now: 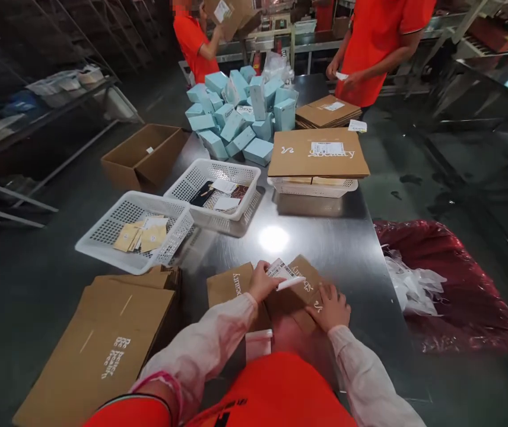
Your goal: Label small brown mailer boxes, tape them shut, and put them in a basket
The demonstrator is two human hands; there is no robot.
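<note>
My left hand (263, 283) pinches a white shipping label (281, 270) with printed text and a barcode; its near edge is curled up. Below the label is a small brown carton (310, 279) with white lettering. On that carton's right side my right hand (332, 308) lies with its fingers spread, holding nothing. Another brown carton (225, 287), also lettered in white, sits to the left, partly behind my left hand. A white sheet or label (258, 344) lies close to my body.
Flattened cartons (116, 332) are stacked at the left. White baskets (87, 243) hold envelopes and cards. Light-blue boxes (258, 151) pile up at the far end, beside more flat cartons (289, 157). A red-lined bin (463, 296) stands right. Two co-workers (374, 53) stand across the table.
</note>
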